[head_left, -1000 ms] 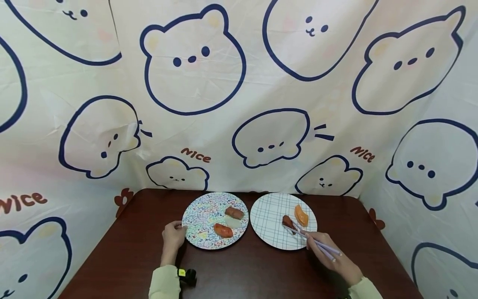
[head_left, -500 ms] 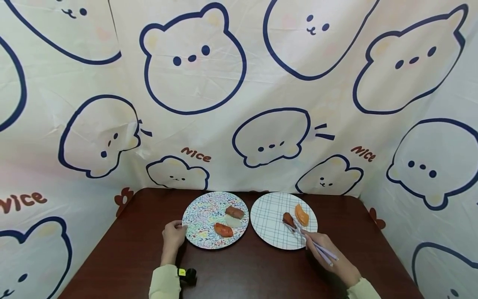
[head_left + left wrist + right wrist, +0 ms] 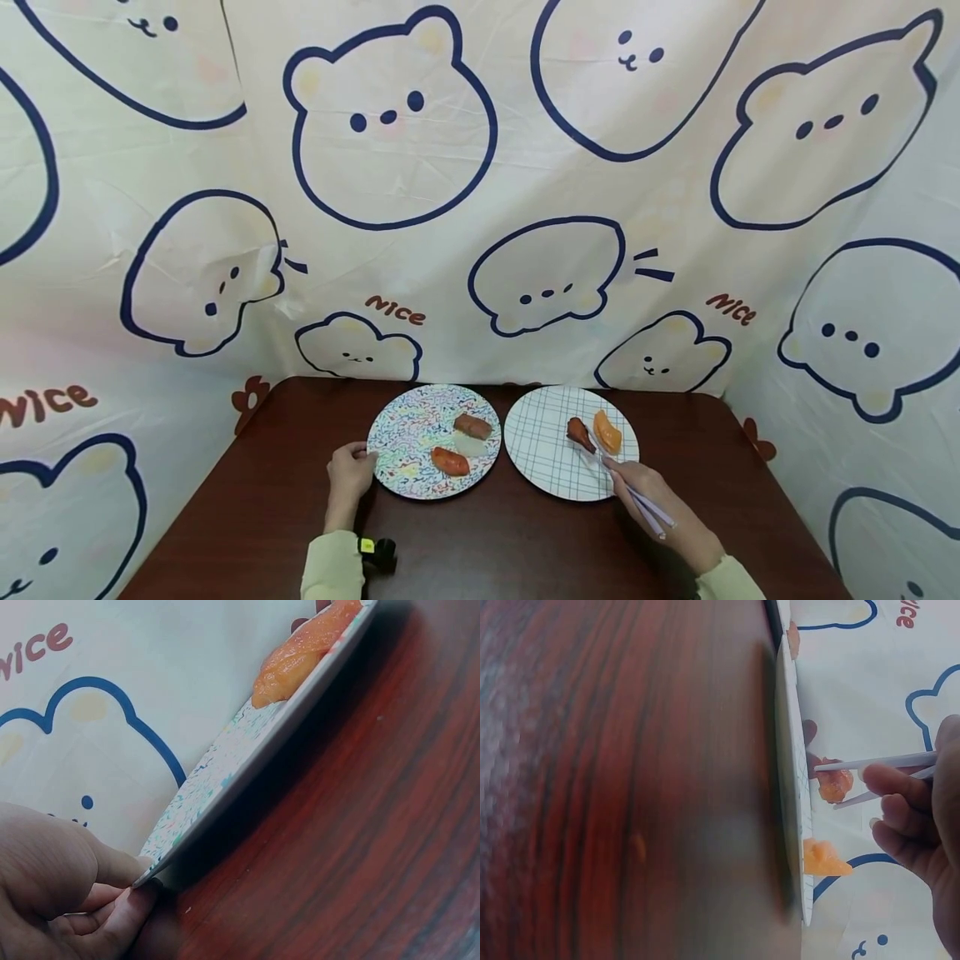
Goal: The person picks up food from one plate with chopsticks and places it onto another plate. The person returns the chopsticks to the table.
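My left hand (image 3: 350, 475) pinches the rim of the colourfully speckled plate (image 3: 401, 433), its thumb on top and fingers beneath in the left wrist view. A pair of pale lilac chopsticks (image 3: 889, 760) is held in my right hand (image 3: 660, 500). Their tips lie on either side of a small brown drumstick (image 3: 577, 432), above the white grid-patterned plate (image 3: 543, 450); whether it touches the plate is unclear. Beside the drumstick lies an orange-yellow food piece (image 3: 607, 433).
On the speckled plate lie a brown piece (image 3: 472, 427), a pale translucent piece (image 3: 470, 446) and an orange-red glossy piece (image 3: 450, 461). Both plates stand nearly touching on the dark wooden table (image 3: 465, 542). A printed cloth (image 3: 390, 267) hangs behind the table.
The drumstick has shifted slightly away from me and turned between the chopsticks. The chopsticks' rear ends have swung a little left and closer together. My left hand stays on the rim.
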`<state>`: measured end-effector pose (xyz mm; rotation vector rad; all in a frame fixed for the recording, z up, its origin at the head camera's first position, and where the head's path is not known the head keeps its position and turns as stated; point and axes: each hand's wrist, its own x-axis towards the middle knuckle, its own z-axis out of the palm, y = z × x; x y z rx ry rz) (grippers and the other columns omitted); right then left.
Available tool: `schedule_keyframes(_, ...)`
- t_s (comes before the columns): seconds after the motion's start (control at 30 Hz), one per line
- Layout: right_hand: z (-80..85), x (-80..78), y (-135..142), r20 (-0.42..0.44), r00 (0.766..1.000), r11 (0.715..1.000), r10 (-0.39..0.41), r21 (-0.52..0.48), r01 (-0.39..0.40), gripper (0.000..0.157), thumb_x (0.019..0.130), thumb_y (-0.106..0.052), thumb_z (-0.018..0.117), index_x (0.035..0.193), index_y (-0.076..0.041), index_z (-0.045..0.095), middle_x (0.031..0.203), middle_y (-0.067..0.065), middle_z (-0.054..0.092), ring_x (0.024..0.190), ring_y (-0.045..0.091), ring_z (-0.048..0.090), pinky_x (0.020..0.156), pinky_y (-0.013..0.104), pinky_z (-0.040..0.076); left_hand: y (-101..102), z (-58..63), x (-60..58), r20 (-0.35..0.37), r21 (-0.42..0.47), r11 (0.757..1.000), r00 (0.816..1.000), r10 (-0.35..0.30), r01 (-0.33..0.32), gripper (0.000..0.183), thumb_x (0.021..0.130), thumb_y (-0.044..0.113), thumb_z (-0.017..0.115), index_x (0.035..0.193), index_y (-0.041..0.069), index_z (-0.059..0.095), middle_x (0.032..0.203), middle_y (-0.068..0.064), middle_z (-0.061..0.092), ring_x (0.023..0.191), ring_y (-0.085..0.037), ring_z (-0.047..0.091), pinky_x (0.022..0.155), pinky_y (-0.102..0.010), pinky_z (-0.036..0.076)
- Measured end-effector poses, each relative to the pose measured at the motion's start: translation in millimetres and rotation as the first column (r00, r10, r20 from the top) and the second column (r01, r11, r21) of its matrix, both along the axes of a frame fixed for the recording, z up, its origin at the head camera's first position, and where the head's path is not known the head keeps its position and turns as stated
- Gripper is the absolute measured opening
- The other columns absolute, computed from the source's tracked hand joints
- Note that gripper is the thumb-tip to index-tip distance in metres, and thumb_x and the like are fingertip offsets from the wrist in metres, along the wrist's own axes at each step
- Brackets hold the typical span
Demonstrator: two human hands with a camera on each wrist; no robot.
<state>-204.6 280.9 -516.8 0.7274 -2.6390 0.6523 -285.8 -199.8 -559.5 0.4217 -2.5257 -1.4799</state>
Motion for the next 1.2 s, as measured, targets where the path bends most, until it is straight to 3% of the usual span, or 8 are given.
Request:
schedule_keyframes(0.4,1.0,-3.1,-5,0.004,1.000,0.998,-0.007,0.062,0.007,0.032,0.107,-0.011,0.048,0.125,0.003,0.070,0.119,0.014,0.073,0.102,0.019,0.071,0.085,0.043,0.059,1,1.5,-1.4,0.000,0.005,1.000,1.000,0.002,-0.002,0.036,0.098,0.010,0.059,0.125,-0.014,0.062,0.108,-0.028,0.063,0.097,-0.039,0.061,0.081,-0.052,0.051)
schedule_keyframes(0.6,1.6,-5.3,-7,-0.050,0.999,0.997,0.019,0.076,-0.015,0.031,0.106,-0.009,0.050,0.127,0.002,0.069,0.116,0.009,0.075,0.100,0.014,0.070,0.083,0.038,0.060,1,1.5,-0.7,0.001,0.008,1.000,1.000,0.001,-0.001,0.036,0.099,0.010,0.059,0.126,-0.014,0.062,0.112,-0.029,0.062,0.102,-0.041,0.060,0.083,-0.054,0.050)
schedule_keyframes(0.9,5.8,-4.9,-13,-0.020,1.000,0.996,0.000,0.091,0.002,0.032,0.106,-0.009,0.050,0.130,0.001,0.068,0.129,0.010,0.069,0.116,0.026,0.068,0.094,0.047,0.056,1,0.4,0.2,0.008,0.005,1.000,1.000,-0.002,0.002,0.036,0.098,0.011,0.059,0.125,-0.013,0.062,0.110,-0.028,0.062,0.103,-0.042,0.060,0.083,-0.054,0.050)
schedule_keyframes(1.07,9.1,-7.7,-17,-0.097,0.995,0.994,0.014,0.110,-0.003,0.030,0.103,-0.007,0.054,0.128,0.000,0.070,0.125,0.008,0.071,0.109,0.021,0.069,0.089,0.044,0.058,1,-0.1,-0.8,0.001,0.005,1.000,1.000,0.004,-0.004,0.036,0.098,0.010,0.059,0.124,-0.014,0.062,0.110,-0.029,0.062,0.101,-0.042,0.060,0.083,-0.054,0.050)
schedule_keyframes(1.2,11.2,-8.2,-20,-0.184,0.982,0.991,0.036,0.130,-0.012,0.029,0.098,-0.004,0.059,0.125,-0.001,0.072,0.111,0.004,0.074,0.092,0.009,0.066,0.080,0.033,0.058,1,0.4,-0.7,0.002,0.004,1.000,1.000,0.012,-0.012,0.036,0.098,0.010,0.060,0.124,-0.014,0.062,0.109,-0.029,0.063,0.100,-0.041,0.060,0.083,-0.054,0.050)
